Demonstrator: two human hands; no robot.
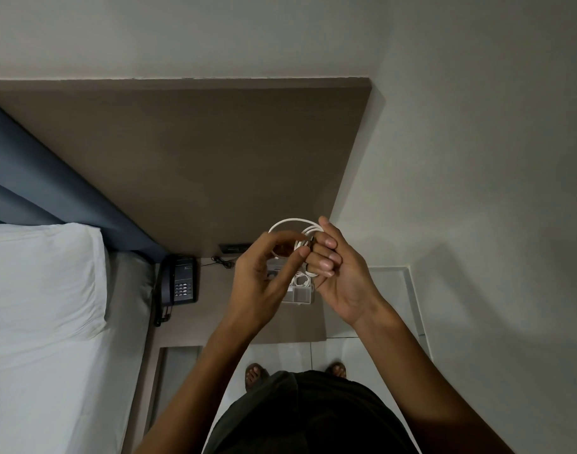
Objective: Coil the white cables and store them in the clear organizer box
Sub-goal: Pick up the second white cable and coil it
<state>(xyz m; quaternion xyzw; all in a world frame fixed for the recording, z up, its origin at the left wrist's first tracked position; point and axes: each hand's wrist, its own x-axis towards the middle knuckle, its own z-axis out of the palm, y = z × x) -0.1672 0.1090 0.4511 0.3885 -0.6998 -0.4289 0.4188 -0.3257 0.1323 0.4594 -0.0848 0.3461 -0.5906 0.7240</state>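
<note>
A white cable is looped into a coil in the air above the bedside table. My right hand grips the coil's gathered strands between thumb and curled fingers. My left hand pinches the cable's end near the coil, fingertips meeting the strands. Below the hands sits the clear organizer box, partly hidden by them, with another coiled white cable lying in one compartment.
A dark telephone stands on the brown bedside table to the left of the box, its cord trailing behind. A bed with a white pillow fills the left. A wall socket sits behind the hands. Tiled floor lies below.
</note>
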